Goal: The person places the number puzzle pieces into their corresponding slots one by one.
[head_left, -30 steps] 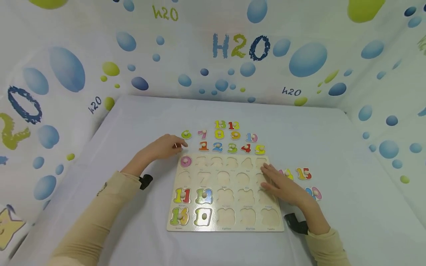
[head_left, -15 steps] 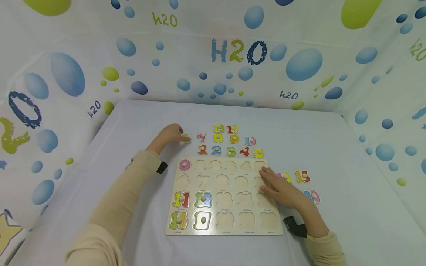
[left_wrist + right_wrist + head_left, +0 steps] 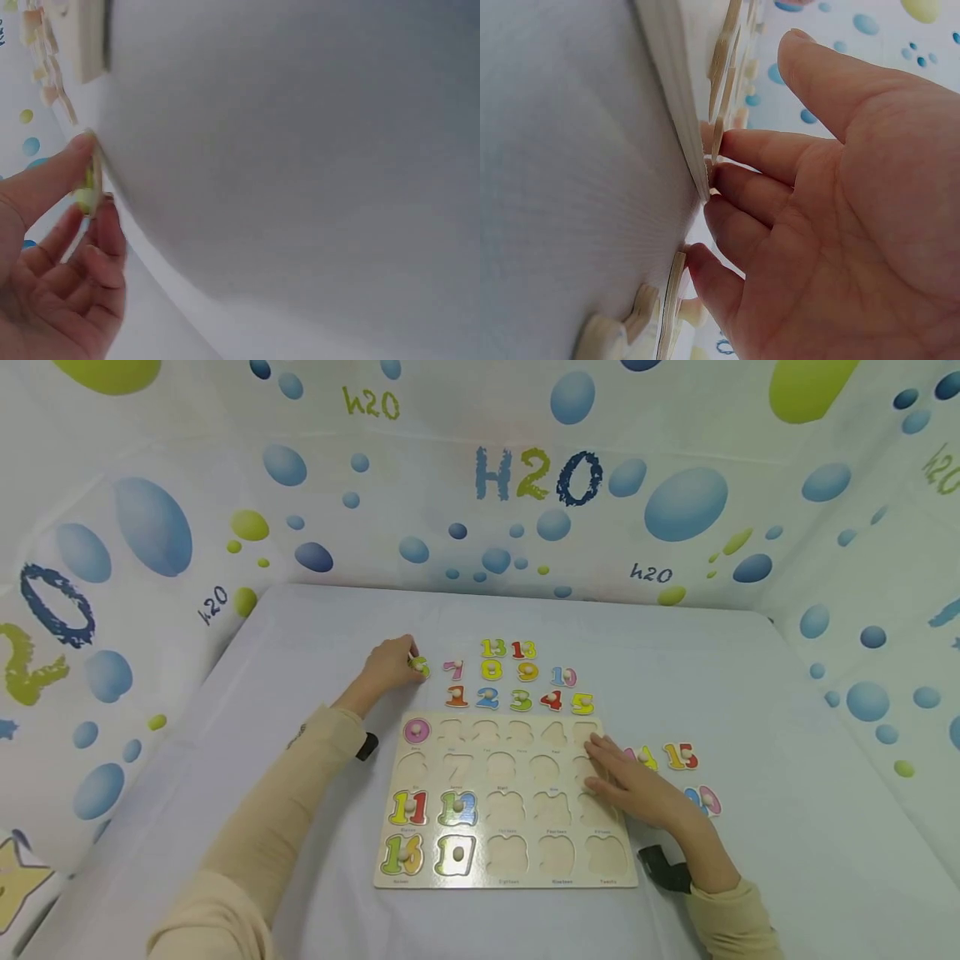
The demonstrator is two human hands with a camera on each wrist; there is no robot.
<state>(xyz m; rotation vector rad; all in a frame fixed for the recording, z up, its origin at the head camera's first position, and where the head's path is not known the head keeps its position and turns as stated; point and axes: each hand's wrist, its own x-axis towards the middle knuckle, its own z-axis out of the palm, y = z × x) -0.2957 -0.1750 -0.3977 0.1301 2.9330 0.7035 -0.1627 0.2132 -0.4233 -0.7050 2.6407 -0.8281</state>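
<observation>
Our left hand [image 3: 390, 664] has reached the green 6 piece [image 3: 421, 667] above the puzzle board [image 3: 420, 760] and now pinches it (a moment ago it hovered short). Our right hand [image 3: 637, 781] stays spread flat on the board's right edge.

Staged play or recording booth: white-covered table [image 3: 300, 635] enclosed on three sides by bubble-printed "H2O" backdrop [image 3: 540, 477] behind it.

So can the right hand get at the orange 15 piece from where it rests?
Probably yes. The right hand lies flat on the puzzle board's right edge, and the orange 15 piece sits on the table just beyond its fingers, with nothing between them.
</observation>
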